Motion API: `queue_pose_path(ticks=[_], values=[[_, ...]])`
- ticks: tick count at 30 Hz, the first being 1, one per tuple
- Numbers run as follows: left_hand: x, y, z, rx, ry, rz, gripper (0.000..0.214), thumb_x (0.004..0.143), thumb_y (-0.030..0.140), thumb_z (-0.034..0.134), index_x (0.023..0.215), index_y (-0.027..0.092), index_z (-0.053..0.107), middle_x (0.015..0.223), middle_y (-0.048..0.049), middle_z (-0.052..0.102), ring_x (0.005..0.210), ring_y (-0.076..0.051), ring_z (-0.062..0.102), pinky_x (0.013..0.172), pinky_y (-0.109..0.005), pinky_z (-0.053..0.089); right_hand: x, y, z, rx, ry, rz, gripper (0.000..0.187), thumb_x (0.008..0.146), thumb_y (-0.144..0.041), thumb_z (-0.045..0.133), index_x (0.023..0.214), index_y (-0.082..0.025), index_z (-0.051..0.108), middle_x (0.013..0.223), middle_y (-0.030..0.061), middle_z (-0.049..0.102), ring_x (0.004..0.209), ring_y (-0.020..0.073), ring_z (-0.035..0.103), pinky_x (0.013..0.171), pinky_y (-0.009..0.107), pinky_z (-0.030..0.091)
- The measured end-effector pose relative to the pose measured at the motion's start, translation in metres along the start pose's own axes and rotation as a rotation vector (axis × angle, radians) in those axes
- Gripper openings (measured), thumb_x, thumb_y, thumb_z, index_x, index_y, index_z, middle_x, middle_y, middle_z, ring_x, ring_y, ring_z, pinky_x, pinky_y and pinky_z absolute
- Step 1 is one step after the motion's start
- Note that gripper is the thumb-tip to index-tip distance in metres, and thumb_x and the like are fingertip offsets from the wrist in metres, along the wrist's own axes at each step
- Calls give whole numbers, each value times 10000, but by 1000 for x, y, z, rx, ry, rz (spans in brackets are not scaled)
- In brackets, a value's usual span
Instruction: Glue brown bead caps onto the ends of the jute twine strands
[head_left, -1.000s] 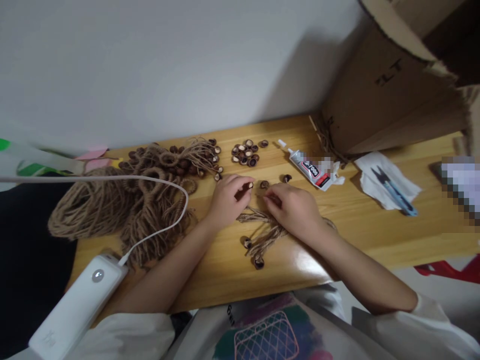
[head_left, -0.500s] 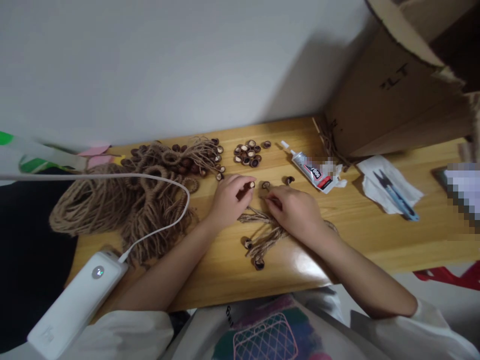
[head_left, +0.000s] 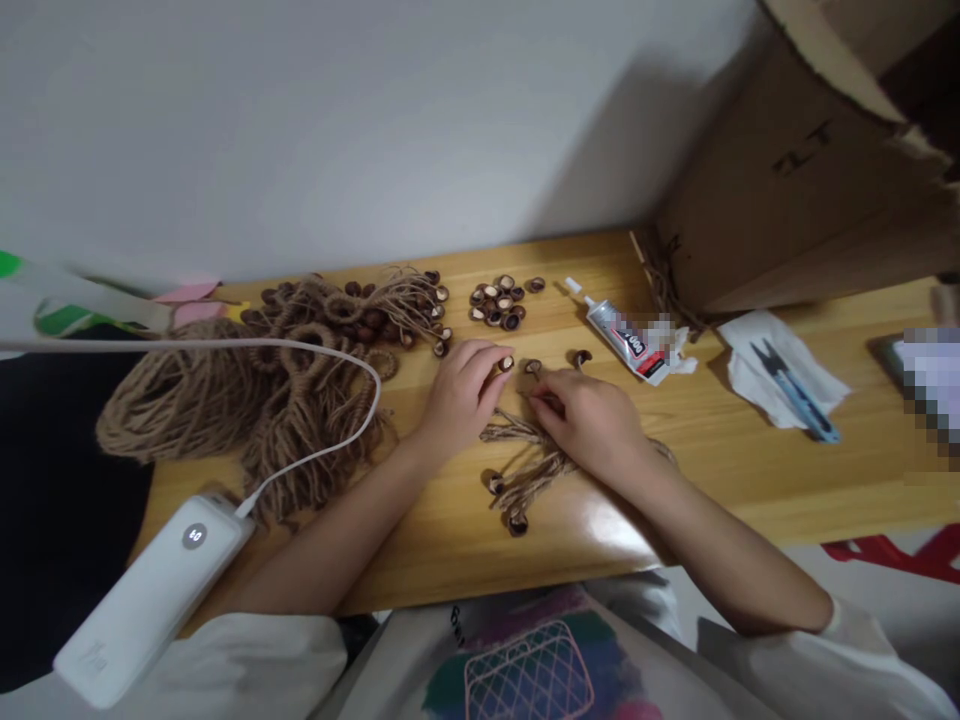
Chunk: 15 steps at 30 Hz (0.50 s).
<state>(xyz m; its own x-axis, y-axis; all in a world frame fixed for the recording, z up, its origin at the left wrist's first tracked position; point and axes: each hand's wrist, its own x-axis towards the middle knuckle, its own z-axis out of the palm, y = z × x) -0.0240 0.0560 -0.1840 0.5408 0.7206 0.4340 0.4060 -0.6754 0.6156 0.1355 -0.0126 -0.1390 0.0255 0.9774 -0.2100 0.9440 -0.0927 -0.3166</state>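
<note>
Between the thumb and fingertips of my left hand (head_left: 459, 395) is a half nut shell (head_left: 507, 364), brown outside with a pale inside. My right hand (head_left: 589, 420) pinches a thin strand of jute twine close to another half shell (head_left: 532, 367), which appears to sit at the strand's end. Under and beside the right hand lies a bundle of jute cords (head_left: 525, 485). Two of its ends carry shells: one shell (head_left: 493, 482) to the left, one (head_left: 517, 524) lower down. A broken-looking shell (head_left: 581, 358) rests just beyond the right hand.
Behind my hands lies a cluster of half shells (head_left: 499, 300). A glue tube (head_left: 626, 340) lies right of it, then blue thread snips (head_left: 795, 390) on white tissue (head_left: 742, 345). Twine coils (head_left: 180, 400) and a cabled white power bank (head_left: 154, 600) are left. A cardboard box (head_left: 750, 230) stands back right.
My left hand has tilted slightly and lifted its shell a little toward the other shell. My right hand keeps its pinch in nearly the same place. The view has shifted slightly.
</note>
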Motion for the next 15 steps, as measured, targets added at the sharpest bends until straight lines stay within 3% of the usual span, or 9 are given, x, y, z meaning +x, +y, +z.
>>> queue_pose_path(ticks=[15], values=[[-1, -4, 1, 121, -89, -37, 215, 906, 180, 500, 1065, 146, 641, 986, -89, 636, 946, -215, 552, 853, -368, 469, 0, 0, 3, 30, -5, -11, 124, 878, -230, 541, 891, -181, 654, 914, 45, 683, 786, 180, 614, 615, 256, 305]])
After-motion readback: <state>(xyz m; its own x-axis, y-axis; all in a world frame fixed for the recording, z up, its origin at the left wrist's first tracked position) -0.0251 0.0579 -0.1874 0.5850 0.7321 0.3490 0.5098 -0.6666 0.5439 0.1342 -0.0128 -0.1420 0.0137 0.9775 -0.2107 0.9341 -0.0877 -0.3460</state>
